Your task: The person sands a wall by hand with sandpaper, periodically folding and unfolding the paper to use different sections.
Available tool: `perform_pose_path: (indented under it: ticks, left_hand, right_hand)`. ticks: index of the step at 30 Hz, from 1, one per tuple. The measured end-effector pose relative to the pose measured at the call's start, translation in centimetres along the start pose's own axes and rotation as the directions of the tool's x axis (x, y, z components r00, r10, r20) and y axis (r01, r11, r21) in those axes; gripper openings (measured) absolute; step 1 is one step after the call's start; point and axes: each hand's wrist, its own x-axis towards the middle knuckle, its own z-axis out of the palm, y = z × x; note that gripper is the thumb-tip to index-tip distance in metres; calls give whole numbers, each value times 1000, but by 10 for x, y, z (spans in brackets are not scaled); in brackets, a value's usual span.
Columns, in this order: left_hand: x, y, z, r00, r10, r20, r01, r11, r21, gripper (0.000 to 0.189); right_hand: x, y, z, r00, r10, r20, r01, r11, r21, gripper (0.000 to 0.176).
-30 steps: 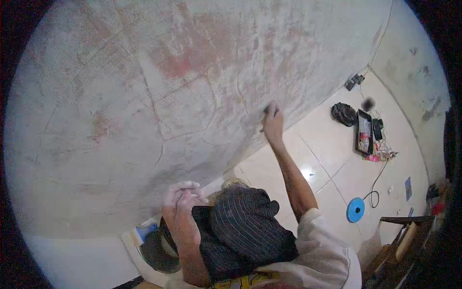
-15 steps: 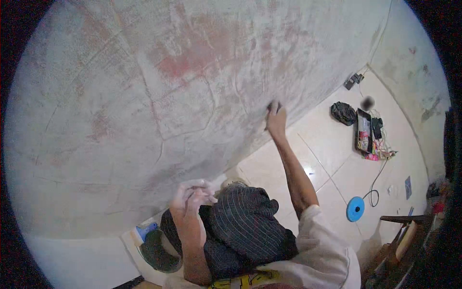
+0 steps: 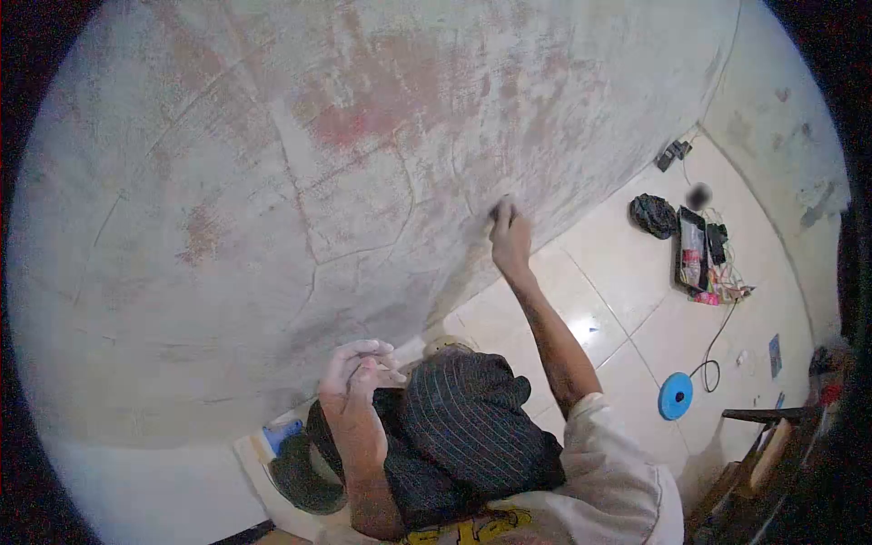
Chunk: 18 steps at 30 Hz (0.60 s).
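My right hand [image 3: 510,243] is pressed against the patchy grey-white wall [image 3: 354,218], low down near the floor. Its fingers are closed on a small dark pad [image 3: 497,211], mostly covered by the hand; it could be sandpaper, but the frame does not show its kind clearly. White dust coats my left hand [image 3: 359,377], which is held up in front of the wall beside my knee. The fingers of that hand are loosely bent and apart, and I see nothing in them.
A blue-handled brush or scraper [image 3: 283,436] lies by a dark round shape at lower left. On the tiled floor [image 3: 590,272] to the right are a black bag [image 3: 652,215], a black tray [image 3: 692,250], cables and a blue disc [image 3: 675,396]. Wooden furniture [image 3: 772,454] stands at lower right.
My right hand has shifted slightly left and down along the wall with the dark pad. My left hand stays in nearly the same place. The view has moved a little.
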Motion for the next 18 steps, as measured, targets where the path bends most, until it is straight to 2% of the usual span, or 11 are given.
perform_pose_path:
  ticks: [1, 3, 4, 7, 8, 10, 12, 15, 16, 17, 18]
  left_hand:
    - [-1, 0, -1, 1000, -1, -14, 1, 1000, 22, 20]
    - [-2, 2, -1, 1000, 1, -22, -1, 999, 37, 20]
    - [-1, 4, -2, 1000, 7, -26, -5, 998, 57, 21]
    - [-2, 12, -1, 999, 4, -32, -1, 996, 84, 21]
    - [-3, 10, -2, 999, -4, -33, 7, 997, 83, 21]
    - [-3, 6, -4, 1000, 30, -7, -30, 999, -16, 20]
    - [-5, 7, -2, 1000, 21, -19, -22, 999, -36, 20]
    - [-7, 7, -4, 999, 3, -37, -5, 999, -44, 20]
    - [-8, 6, -4, 999, 2, -43, -4, 999, -44, 20]
    - [-9, 7, -4, 999, 0, -42, -2, 999, -47, 20]
    - [-10, 7, -5, 999, -12, -33, 11, 999, -34, 20]
  right_hand:
    - [-3, -4, 0, 1000, 3, 5, -3, 1000, -5, 44]
    - [-5, -16, 5, 977, -162, -137, 150, 984, -92, 44]
    - [-20, -38, -3, 999, -35, 3, 35, 993, -116, 46]
    - [-7, -14, -3, 990, -139, 23, 141, 978, -152, 45]
    - [-2, -12, -2, 997, -80, -4, 80, 996, -31, 44]
    - [-12, -12, 10, 993, -99, -58, 97, 995, -32, 44]
    - [-10, -19, 13, 984, -131, -120, 129, 991, -23, 45]
    - [-7, 0, 11, 999, 7, -48, -2, 994, 106, 40]
    - [-3, -10, 3, 995, 98, -15, -95, 986, 137, 38]
    - [-9, -17, 0, 995, 98, -16, -95, 986, 134, 38]
    - [-18, -25, 1, 997, -44, -56, 45, 998, 35, 40]
